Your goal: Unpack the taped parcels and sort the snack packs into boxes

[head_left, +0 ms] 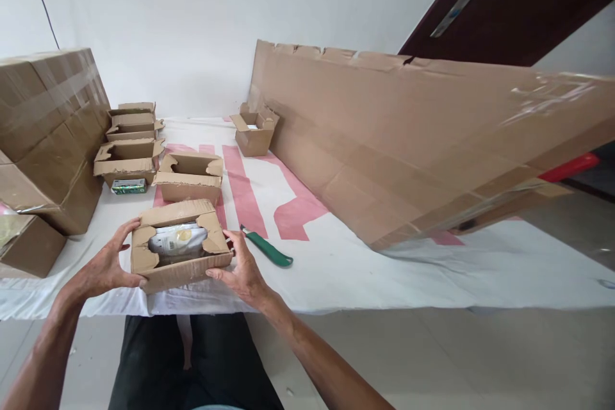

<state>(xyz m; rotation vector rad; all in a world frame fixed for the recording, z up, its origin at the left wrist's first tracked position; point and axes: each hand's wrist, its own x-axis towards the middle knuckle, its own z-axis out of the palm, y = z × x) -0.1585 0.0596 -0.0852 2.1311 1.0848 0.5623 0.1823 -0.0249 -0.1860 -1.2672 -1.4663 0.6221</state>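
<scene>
An opened cardboard box (187, 271) rests near the table's front edge, its flaps folded outward. Inside lies a white plastic-wrapped packet (179, 240) with a printed label; what it contains I cannot make out. My left hand (111, 259) grips the box's left end, thumb at the front and fingers behind. At the right end, my right hand (243, 269) holds the same box between thumb and fingers. Just beyond that hand lies a green-handled utility knife (269, 248), flat on the cloth.
Several opened small boxes (189, 189) stand at the back left beside a small green carton (129, 186). Large cartons (72, 134) line the left side. A big cardboard sheet (384, 134) leans across the right. Another open box (254, 139) sits by the wall. White cloth (336, 275) covers the table.
</scene>
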